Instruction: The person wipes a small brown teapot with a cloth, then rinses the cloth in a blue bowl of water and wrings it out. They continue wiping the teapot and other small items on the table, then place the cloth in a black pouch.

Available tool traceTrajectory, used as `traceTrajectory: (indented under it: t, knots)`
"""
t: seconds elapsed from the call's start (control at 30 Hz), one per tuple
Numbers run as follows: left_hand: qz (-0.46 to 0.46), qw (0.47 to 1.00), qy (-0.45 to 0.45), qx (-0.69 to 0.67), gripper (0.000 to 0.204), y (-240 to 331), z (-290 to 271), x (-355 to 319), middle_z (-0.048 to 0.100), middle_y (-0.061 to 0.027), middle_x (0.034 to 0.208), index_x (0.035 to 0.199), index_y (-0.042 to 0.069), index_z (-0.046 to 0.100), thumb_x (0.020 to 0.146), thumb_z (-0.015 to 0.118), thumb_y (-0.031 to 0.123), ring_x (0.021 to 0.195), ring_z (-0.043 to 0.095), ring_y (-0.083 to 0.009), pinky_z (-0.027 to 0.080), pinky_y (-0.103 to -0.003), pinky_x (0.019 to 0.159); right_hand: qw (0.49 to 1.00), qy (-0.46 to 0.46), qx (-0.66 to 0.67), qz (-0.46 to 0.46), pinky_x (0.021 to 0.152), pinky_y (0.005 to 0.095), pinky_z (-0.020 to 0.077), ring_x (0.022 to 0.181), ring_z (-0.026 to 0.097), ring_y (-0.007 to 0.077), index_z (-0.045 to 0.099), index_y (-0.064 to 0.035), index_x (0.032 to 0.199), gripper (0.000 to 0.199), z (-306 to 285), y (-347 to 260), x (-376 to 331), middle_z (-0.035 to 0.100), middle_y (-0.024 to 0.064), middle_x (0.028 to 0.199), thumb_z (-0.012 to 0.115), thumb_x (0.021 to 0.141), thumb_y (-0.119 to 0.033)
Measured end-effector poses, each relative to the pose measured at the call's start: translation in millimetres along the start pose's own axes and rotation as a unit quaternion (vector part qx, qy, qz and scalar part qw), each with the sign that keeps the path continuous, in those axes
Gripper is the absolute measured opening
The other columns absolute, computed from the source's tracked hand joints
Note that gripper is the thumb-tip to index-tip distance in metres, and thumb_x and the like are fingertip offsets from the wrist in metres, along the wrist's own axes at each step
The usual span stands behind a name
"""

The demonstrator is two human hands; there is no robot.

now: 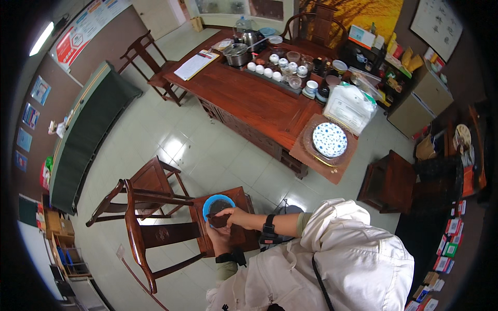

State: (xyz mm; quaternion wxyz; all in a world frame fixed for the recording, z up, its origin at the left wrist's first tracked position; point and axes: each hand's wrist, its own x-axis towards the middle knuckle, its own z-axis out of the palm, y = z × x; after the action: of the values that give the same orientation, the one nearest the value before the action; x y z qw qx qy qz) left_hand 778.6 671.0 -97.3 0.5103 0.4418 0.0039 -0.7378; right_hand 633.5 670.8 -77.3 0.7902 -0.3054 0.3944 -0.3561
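Note:
A round blue basin [207, 201] with dark contents stands on the seat of a dark wooden chair [242, 199]. Over its near side, both my hands meet at a small dark reddish-brown object [218, 221], too small to name. My left hand [219, 237] holds it from the near side, fingers partly hidden. From the right, my right hand [234, 216] reaches across with its fingers closed on the object's top. Black bands circle both wrists.
Ahead stands a long wooden tea table [249, 98] with white cups [268, 72], a metal pot [236, 54] and a blue-and-white plate [330, 140]. More wooden chairs [150, 181] stand at left, one [388, 181] at right. A green-covered table [91, 135] lies far left.

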Motion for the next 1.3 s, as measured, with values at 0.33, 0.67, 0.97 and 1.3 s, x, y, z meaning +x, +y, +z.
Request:
traceTrajectory:
  t: [0.33,0.67,0.97,1.3]
  knots:
    - [-0.069,0.994,-0.065,0.063,0.035,-88.2,34.1,-39.3,0.063,-0.0046,0.107,0.107,0.010,0.058,0.097,0.043,0.040,0.100,0.059,-0.0205,0.048,-0.039,0.087,0.931,0.073,-0.276,-0.226,0.094,0.0339,0.0428,0.114,0.054,0.0243,0.067,-0.0083,0.110,0.042,-43.6,-2.3,-102.3,0.058,0.0120,0.120,0.054,0.072,0.003]
    - [-0.285,0.904,-0.202,0.247,0.038,-297.3,155.5,-144.0,0.060,-0.0099,0.091,0.108,0.003,0.056,0.091,0.057,0.037,0.078,0.063,-0.0216,0.054,-0.030,0.063,0.942,0.102,0.268,-0.172,0.052,0.0340,0.0557,0.071,0.069,0.0291,0.059,0.0025,0.106,0.036,-148.5,12.1,-354.5,0.067,0.0217,0.087,0.050,0.092,-0.029]
    - [-0.040,0.790,-0.391,0.470,0.040,-467.8,248.8,-197.8,0.060,-0.0075,0.093,0.098,0.001,0.057,0.094,0.053,0.041,0.087,0.057,-0.0163,0.046,-0.030,0.077,0.774,0.496,0.255,-0.300,0.085,0.0364,0.0455,0.106,0.055,0.0214,0.054,-0.0055,0.118,0.045,-265.4,61.4,-538.4,0.061,0.0121,0.115,0.045,0.093,-0.042]
    - [0.439,0.467,-0.443,0.627,0.014,-607.5,322.6,-225.2,0.057,-0.0134,0.106,0.084,0.011,0.071,0.081,0.063,0.023,0.101,0.049,-0.0332,0.041,-0.042,0.083,0.743,0.419,0.367,-0.371,0.104,0.0528,0.0245,0.133,0.028,0.0326,0.027,-0.0120,0.146,0.070,-343.8,43.4,-584.7,0.025,0.0126,0.149,0.041,0.092,-0.054]
